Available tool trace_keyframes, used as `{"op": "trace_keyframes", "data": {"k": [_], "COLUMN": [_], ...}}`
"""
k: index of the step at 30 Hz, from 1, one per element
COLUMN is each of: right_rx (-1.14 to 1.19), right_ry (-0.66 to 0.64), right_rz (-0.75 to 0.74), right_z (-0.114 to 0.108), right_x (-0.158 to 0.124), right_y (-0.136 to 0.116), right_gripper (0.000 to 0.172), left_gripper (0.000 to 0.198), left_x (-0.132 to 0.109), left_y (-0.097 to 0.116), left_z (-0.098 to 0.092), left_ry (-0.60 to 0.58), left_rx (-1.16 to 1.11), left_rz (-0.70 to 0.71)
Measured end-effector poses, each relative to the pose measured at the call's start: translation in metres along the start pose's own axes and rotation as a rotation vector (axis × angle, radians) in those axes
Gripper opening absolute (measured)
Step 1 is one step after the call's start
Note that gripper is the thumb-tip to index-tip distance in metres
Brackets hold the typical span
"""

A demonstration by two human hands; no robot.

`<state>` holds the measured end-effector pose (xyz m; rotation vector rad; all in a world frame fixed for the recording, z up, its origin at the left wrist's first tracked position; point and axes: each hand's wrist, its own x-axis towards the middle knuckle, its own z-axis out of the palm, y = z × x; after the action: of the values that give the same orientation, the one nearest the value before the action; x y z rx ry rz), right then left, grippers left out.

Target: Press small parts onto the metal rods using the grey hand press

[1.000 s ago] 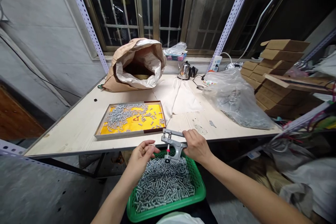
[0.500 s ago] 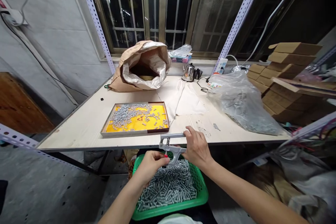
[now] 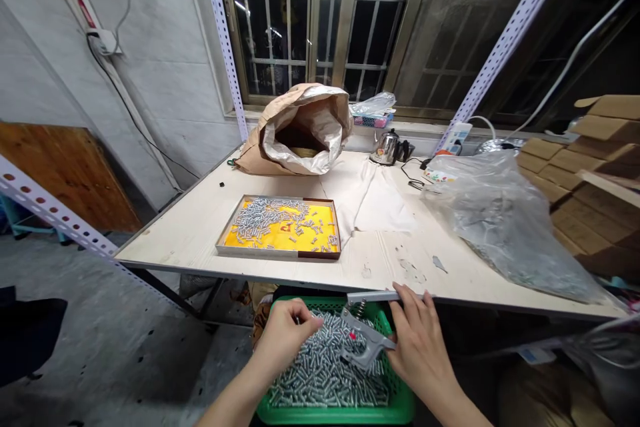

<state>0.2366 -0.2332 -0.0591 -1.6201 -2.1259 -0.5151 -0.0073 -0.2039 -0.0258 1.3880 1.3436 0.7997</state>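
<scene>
My right hand (image 3: 417,333) is wrapped round the handles of grey metal spring-loaded pliers (image 3: 367,347) with a red tip at the jaw. The handles stand spread apart, and the tool hangs over the green basket (image 3: 337,415). Many small silver screw-like metal pieces (image 3: 325,373) fill that basket. To the left of the tool, my left hand (image 3: 287,337) is closed in a pinch above the pieces, apart from the pliers. Whatever may be between its fingertips is too small to make out.
On the table (image 3: 170,233) lies a shallow tray (image 3: 280,254) with small metal parts on a yellow base. Behind it rests an open paper sack (image 3: 260,147). A kettle (image 3: 385,148), a clear plastic bag (image 3: 505,227) and stacked cardboard boxes (image 3: 590,200) are to the right.
The left hand has let go of the pliers' red-tipped jaw and is now apart from it. The right hand has moved the pliers right and down, and the view has shifted.
</scene>
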Motion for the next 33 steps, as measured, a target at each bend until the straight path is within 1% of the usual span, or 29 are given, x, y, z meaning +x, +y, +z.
{"op": "trace_keyframes", "data": {"k": [3, 4, 5, 6, 7, 8, 10, 12, 13, 15, 17, 19, 21, 24, 26, 28, 30, 31, 33], "right_rx": [-0.055, -0.059, -0.059, -0.057, -0.053, -0.049, -0.044, -0.047, -0.051, -0.061, -0.073, -0.084, -0.09, -0.08, -0.062, -0.047, -0.038, -0.037, -0.033], "right_ry": [-0.005, -0.003, 0.002, 0.009, 0.015, 0.023, 0.037, 0.053, 0.063, 0.079, 0.091, 0.096, 0.101, 0.103, 0.106, 0.11, 0.112, 0.111, 0.11], "right_rz": [-0.029, -0.024, -0.013, -0.007, -0.003, -0.004, -0.009, -0.024, -0.033, -0.053, -0.069, -0.08, -0.091, -0.098, -0.097, -0.089, -0.071, -0.055, -0.019], "right_z": [0.003, 0.004, 0.003, 0.003, 0.002, 0.001, -0.001, -0.002, -0.001, 0.001, 0.004, 0.007, 0.01, 0.012, 0.013, 0.012, 0.008, 0.006, 0.0], "right_x": [-0.015, -0.018, -0.019, -0.02, -0.019, -0.018, -0.015, -0.013, -0.012, -0.013, -0.015, -0.017, -0.018, -0.018, -0.017, -0.013, -0.006, -0.001, 0.013], "right_y": [0.015, 0.018, 0.021, 0.022, 0.023, 0.023, 0.022, 0.022, 0.022, 0.023, 0.026, 0.028, 0.029, 0.029, 0.029, 0.028, 0.027, 0.026, 0.022], "right_gripper": [0.053, 0.052, 0.052, 0.05, 0.049, 0.047, 0.043, 0.042, 0.042, 0.044, 0.045, 0.045, 0.044, 0.043, 0.042, 0.04, 0.039, 0.038, 0.038], "left_gripper": [0.014, 0.017, 0.024, 0.03, 0.029, 0.025, 0.026, 0.025, 0.024, 0.028, 0.034, 0.036, 0.036, 0.034, 0.027, 0.014, 0.009, 0.009, 0.013], "left_x": [0.0, 0.006, 0.017, 0.033, 0.053, 0.076, 0.127, 0.173, 0.191, 0.217, 0.23, 0.235, 0.233, 0.225, 0.214, 0.197, 0.173, 0.158, 0.126], "left_y": [-0.003, 0.0, 0.005, 0.012, 0.021, 0.03, 0.047, 0.059, 0.062, 0.063, 0.06, 0.056, 0.053, 0.052, 0.056, 0.062, 0.065, 0.065, 0.058], "left_z": [-0.009, -0.013, -0.017, -0.023, -0.029, -0.037, -0.053, -0.065, -0.069, -0.071, -0.069, -0.066, -0.068, -0.081, -0.093, -0.1, -0.098, -0.092, -0.071], "left_ry": [-0.125, -0.135, -0.105, -0.04, 0.059, 0.134, 0.22, 0.246, 0.243, 0.22, 0.184, 0.144, 0.118, 0.115, 0.12, 0.108, 0.07, 0.037, -0.061], "left_rx": [0.242, 0.303, 0.367, 0.422, 0.491, 0.607, 0.676, 0.724, 0.743, 0.773, 0.79, 0.794, 0.789, 0.755, 0.704, 0.623, 0.532, 0.475, 0.29], "left_rz": [0.032, 0.064, 0.104, 0.149, 0.185, 0.155, 0.078, -0.014, -0.059, -0.136, -0.183, -0.203, -0.202, -0.17, -0.135, -0.085, -0.028, 0.0, 0.036]}}
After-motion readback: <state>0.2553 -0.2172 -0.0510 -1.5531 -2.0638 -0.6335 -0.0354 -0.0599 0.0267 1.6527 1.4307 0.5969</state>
